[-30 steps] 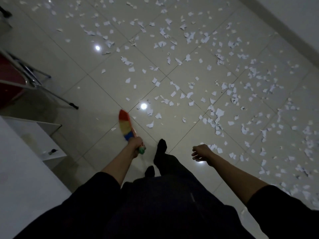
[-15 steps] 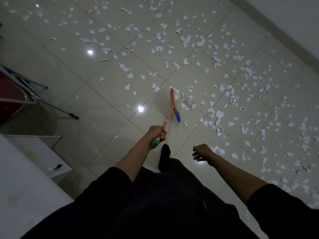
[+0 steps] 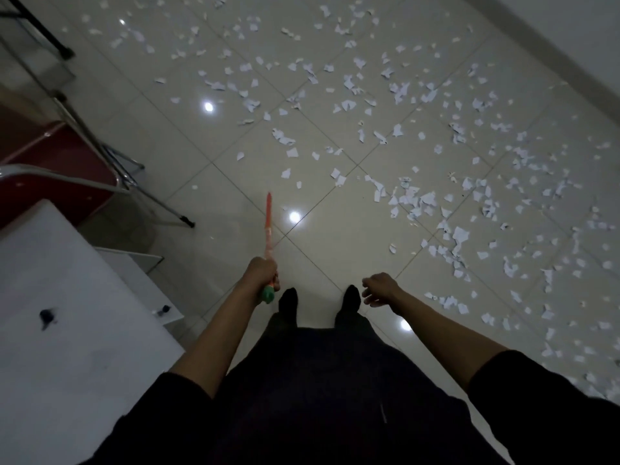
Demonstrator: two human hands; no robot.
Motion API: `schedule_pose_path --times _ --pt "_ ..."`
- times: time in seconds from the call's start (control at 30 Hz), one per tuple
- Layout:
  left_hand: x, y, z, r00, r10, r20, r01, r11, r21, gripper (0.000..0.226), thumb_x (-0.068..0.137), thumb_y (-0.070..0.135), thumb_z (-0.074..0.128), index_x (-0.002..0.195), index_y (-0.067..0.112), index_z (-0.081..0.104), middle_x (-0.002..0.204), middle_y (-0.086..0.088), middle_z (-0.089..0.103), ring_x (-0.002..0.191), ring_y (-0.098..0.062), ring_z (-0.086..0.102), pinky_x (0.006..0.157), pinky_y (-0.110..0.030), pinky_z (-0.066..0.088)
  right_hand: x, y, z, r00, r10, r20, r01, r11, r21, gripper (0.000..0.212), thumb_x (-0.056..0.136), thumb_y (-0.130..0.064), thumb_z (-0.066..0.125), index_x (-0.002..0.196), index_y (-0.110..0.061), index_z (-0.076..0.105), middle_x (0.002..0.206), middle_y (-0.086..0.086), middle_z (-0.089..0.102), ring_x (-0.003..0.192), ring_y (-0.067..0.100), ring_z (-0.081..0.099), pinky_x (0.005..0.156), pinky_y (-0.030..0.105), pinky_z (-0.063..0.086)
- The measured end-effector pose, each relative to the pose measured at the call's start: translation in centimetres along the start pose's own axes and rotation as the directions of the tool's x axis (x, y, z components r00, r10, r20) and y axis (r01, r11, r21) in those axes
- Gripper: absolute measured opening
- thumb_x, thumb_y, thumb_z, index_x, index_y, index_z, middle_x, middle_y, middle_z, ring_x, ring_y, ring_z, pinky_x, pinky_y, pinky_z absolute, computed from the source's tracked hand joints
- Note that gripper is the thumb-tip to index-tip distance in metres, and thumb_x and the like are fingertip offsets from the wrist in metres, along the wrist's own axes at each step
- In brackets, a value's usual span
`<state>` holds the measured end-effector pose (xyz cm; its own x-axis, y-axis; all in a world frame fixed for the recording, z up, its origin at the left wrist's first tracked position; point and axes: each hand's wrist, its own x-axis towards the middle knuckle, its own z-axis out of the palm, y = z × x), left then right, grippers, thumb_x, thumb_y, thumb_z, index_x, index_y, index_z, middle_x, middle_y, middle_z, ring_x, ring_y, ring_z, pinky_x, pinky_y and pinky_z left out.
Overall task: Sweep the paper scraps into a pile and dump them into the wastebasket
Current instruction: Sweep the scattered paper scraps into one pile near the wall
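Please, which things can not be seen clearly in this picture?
- Wastebasket: not in the head view at all.
- Broom head: turned edge-on, its bristles cannot be made out.
- Left hand grips the handle, covering part of it.
- Far paper scraps: small and blurred.
- Right hand: fingers curl downward, dim; it seems to hold nothing.

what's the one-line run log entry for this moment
stage: sweeping, no pile yet | left hand: grips brush | right hand: idle, holds nothing | paper scraps: scattered over floor | wastebasket: not in view
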<state>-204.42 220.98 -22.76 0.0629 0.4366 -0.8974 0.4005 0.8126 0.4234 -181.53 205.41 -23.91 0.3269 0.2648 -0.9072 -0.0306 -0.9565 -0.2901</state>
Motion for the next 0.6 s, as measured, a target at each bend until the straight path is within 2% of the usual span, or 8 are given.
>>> schedule_pose_path --times 0.13,0.23,0.3,0.4,0.47,0.5,0.57,0.6 --pt "0.5 -3.3 -3.2 0.991 0.047 -0.123 -0.035 0.995 0.098 0.024 0.088 0.000 0.041 0.110 -0.001 0.050 0.078 -0.014 0.052 0.055 -0.022 0.048 0.049 -0.026 0.043 -0.2 -0.5 1.8 1.000 -0.007 0.012 0.007 0.997 -0.072 0.024 0.095 -0.015 0.048 0.095 0.005 0.062 0.090 0.023 0.068 0.068 0.028 0.065 0.054 0.027 0.052" --pt "1.0 -4.3 -4.6 0.986 0.013 -0.166 0.011 0.990 0.143 0.011 0.086 -0.002 0.039 0.087 -0.003 0.050 0.077 -0.015 0.050 0.063 -0.026 0.051 0.068 -0.034 0.046 -0.9 -0.1 2.3 1.000 0.009 -0.001 -0.009 0.997 -0.079 0.022 0.097 -0.016 0.048 0.091 0.001 0.061 0.089 0.019 0.067 0.067 0.025 0.064 0.054 0.027 0.052" --pt "1.5 -4.5 -4.9 0.985 -0.025 -0.173 0.053 0.986 0.159 0.024 0.089 -0.004 0.040 0.069 0.008 0.043 0.072 -0.010 0.047 0.059 -0.021 0.047 0.072 -0.033 0.044 -1.2 0.8 2.4 1.000 0.020 -0.009 -0.021 0.997 -0.077 0.023 0.098 -0.018 0.048 0.095 0.001 0.060 0.089 0.017 0.066 0.069 0.025 0.064 0.056 0.027 0.052" --pt "2.0 -4.7 -4.7 0.982 -0.095 -0.161 0.110 0.991 0.082 0.019 0.086 -0.009 0.034 0.077 0.001 0.047 0.076 -0.012 0.046 0.059 -0.022 0.046 0.059 -0.030 0.042 -1.6 2.4 2.4 0.998 0.054 -0.031 -0.056 0.997 -0.058 0.024 0.098 -0.019 0.048 0.100 0.002 0.059 0.083 0.013 0.065 0.067 0.023 0.064 0.054 0.026 0.050" --pt "2.9 -4.9 -4.0 0.987 -0.122 -0.101 0.126 0.991 0.038 0.034 0.086 -0.006 0.030 0.113 -0.006 0.051 0.073 -0.010 0.046 0.051 -0.018 0.043 0.048 -0.025 0.041 -1.9 3.5 2.3 0.996 0.081 -0.045 -0.083 0.996 -0.032 0.025 0.098 -0.018 0.049 0.102 0.004 0.059 0.081 0.012 0.064 0.065 0.022 0.063 0.052 0.026 0.049" --pt "3.2 -4.6 -3.5 0.991 -0.122 -0.061 0.123 0.992 0.019 0.040 0.087 -0.004 0.029 0.122 0.000 0.047 0.077 -0.012 0.049 0.050 -0.017 0.043 0.045 -0.024 0.042 -2.1 4.0 2.3 0.994 0.095 -0.048 -0.096 0.995 -0.022 0.025 0.098 -0.018 0.049 0.103 0.005 0.059 0.081 0.013 0.064 0.065 0.023 0.063 0.052 0.026 0.049" --pt "3.3 -3.7 -2.3 0.991 -0.132 0.027 0.133 0.991 -0.019 0.033 0.088 -0.006 0.029 0.111 0.009 0.047 0.089 -0.016 0.051 0.054 -0.018 0.045 0.046 -0.024 0.044 -2.5 5.0 2.3 0.991 0.121 -0.059 -0.122 0.993 -0.004 0.026 0.097 -0.017 0.048 0.106 0.006 0.058 0.083 0.014 0.065 0.064 0.023 0.063 0.051 0.026 0.049" --pt "3.1 -3.0 -1.6 0.990 -0.132 0.046 0.134 0.990 -0.039 0.027 0.088 -0.008 0.030 0.101 0.008 0.048 0.085 -0.016 0.050 0.052 -0.017 0.045 0.044 -0.022 0.042 -2.7 5.5 2.3 0.989 0.132 -0.064 -0.132 0.991 0.002 0.027 0.097 -0.016 0.048 0.108 0.006 0.058 0.084 0.015 0.065 0.064 0.023 0.063 0.052 0.026 0.049"
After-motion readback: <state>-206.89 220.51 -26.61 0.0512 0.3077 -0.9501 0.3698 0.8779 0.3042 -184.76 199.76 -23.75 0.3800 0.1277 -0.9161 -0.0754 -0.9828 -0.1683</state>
